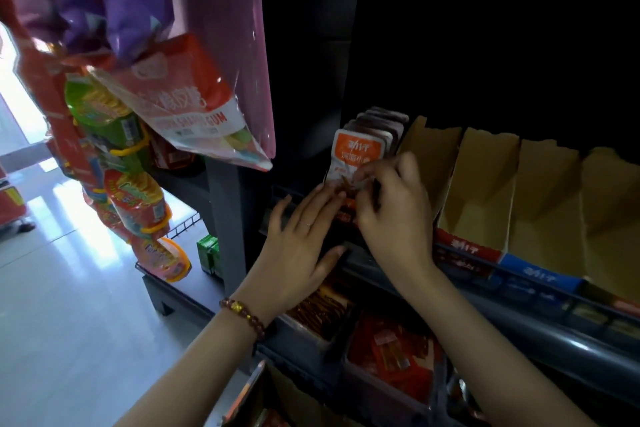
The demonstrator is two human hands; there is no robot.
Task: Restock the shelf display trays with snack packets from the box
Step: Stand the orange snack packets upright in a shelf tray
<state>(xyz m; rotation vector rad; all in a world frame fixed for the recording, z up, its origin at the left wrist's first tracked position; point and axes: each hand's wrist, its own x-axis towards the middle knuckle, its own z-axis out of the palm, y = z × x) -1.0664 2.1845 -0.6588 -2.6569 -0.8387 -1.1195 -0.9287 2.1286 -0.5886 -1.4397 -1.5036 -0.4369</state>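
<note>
— Where is the packet now?
— The orange-and-white packet (356,152) stands upright at the front of a row of packets (381,121) at the left end of the shelf. It is just left of the cardboard trays (485,191), which show bare brown insides.
— And the hands?
— The right hand (394,208) has curled fingers pinching the packet's lower edge. The left hand (304,239) lies flat, fingers straight and a little spread, with its fingertips touching the packet's bottom from the left. It wears a ring, and a bead bracelet (244,314) sits on the wrist.
— What is the shelf like?
— Dark, with a grey rail (519,319) along its front edge. Below it, bins hold red packets (391,354) and brown packets (322,308). A cardboard box flap (252,388) shows at the bottom edge.
— The room?
— Glossy pale floor tiles (69,288) reflect bright light at the left. Bags of snacks hang there, a gum bag (194,104) among them.
</note>
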